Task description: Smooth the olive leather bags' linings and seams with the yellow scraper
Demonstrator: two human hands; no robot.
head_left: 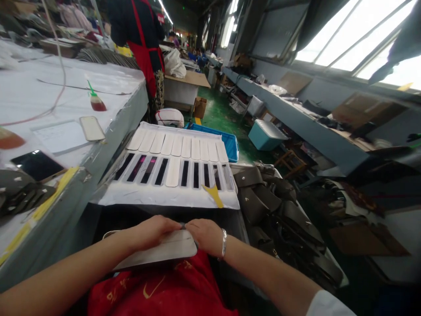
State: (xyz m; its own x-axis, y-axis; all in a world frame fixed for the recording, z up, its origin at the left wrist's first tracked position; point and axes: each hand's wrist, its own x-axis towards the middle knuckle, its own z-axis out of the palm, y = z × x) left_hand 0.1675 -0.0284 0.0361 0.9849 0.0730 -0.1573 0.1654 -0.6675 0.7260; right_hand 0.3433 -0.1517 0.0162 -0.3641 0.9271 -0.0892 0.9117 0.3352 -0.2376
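Observation:
A flat cream panel with rounded corners (171, 246) lies tilted over my lap, dark along its lower edge. My left hand (158, 229) rests over its upper edge, thumb and fingers closed on it. My right hand (205, 235), with a silver bracelet at the wrist, pinches at the panel's upper right edge. The fingertips of both hands nearly meet around a small dark bit, mostly hidden. Ahead, a white-covered board (131, 198) carries a row of cream rounded strips (176, 145) and a row of slots, several with dark pieces. A yellow forked tool (214, 195) lies at its front edge.
On the right, a bin holds dark leather-like pieces (286, 219). The left table (33, 105) bears a green-tipped bottle (98, 102), a phone (37, 165) and a cream panel (92, 128). A person in a red apron (143, 48) stands ahead, near a blue crate (232, 147).

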